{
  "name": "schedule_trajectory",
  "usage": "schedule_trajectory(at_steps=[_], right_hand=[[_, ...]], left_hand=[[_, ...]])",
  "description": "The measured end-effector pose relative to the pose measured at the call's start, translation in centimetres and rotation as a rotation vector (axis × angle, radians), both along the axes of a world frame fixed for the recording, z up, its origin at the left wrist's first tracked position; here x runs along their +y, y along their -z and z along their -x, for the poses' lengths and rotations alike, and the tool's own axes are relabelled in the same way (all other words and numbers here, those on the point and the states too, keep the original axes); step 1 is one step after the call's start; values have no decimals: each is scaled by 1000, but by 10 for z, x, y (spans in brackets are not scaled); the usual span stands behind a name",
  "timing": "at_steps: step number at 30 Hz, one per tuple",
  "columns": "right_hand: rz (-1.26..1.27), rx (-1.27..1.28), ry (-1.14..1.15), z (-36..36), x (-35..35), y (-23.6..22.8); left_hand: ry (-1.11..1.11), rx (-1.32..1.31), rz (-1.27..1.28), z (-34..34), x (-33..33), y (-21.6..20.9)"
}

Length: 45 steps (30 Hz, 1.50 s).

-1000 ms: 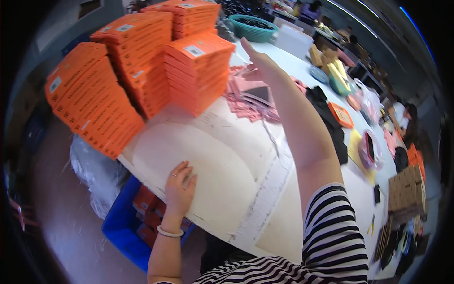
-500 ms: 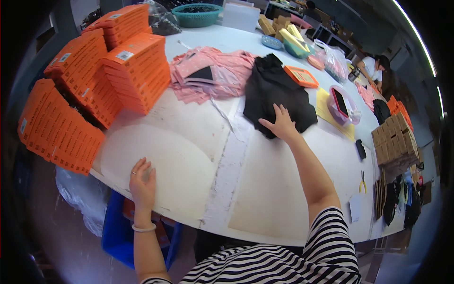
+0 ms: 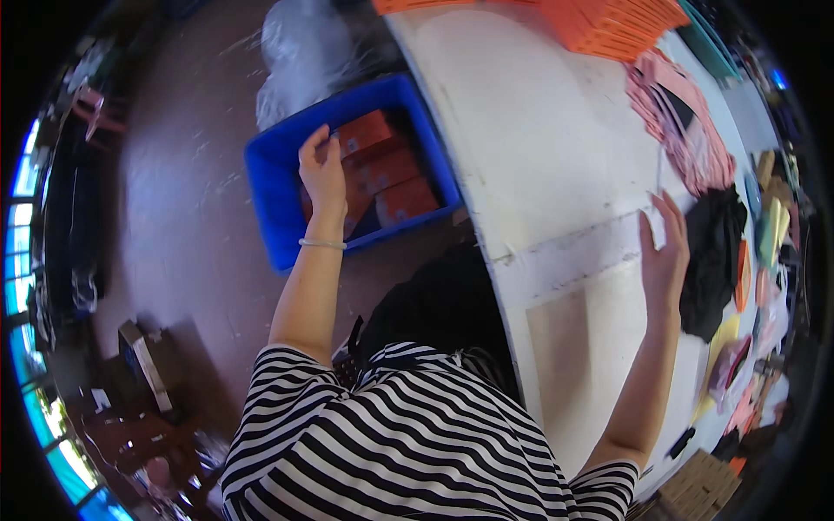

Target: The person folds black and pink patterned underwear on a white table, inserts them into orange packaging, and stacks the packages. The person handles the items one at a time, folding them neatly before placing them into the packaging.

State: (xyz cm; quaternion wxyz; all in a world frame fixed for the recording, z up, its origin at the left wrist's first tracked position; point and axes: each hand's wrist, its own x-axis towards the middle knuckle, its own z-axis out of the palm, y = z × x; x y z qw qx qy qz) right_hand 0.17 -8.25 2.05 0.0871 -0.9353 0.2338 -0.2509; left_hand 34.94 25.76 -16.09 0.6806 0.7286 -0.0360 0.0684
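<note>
toward the table (image 3: pixel 530 148), the blue bin (image 3: pixel 271 182) points lengthwise.

We can read no words or numbers here. On the orange boxes (image 3: pixel 404 200) inside the blue bin (image 3: pixel 276 169) we see small pale marks, too blurred for us to make out. Along the side of the orange stack (image 3: pixel 608 28) on the counter (image 3: pixel 539 130) we find faint dark marks, likewise illegible to us.
</note>
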Motion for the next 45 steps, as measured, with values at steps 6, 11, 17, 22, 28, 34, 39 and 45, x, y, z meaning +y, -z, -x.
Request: schedule_trajectory(at_steps=[6, 11, 17, 22, 28, 34, 39, 45], right_hand=[[-368, 207, -434, -151, 96, 2], [-64, 255, -492, -236, 120, 42], [75, 269, -373, -276, 126, 68], [97, 326, -368, -288, 132, 68], [90, 466, -380, -287, 119, 59], [246, 639, -171, -269, 119, 56], [276, 679, -300, -275, 123, 46], [267, 690, -349, -285, 119, 47]], left_hand=[[0, 330, -233, 8, 93, 138], [146, 641, -231, 3, 84, 159], [240, 784, -373, -24, 93, 281], [367, 917, -500, -24, 96, 319], [578, 1100, -632, -16, 69, 390], [468, 1226, -652, -11, 46, 472], [357, 1285, -488, 13, 38, 524], [182, 1380, -179, 30, 22, 561]])
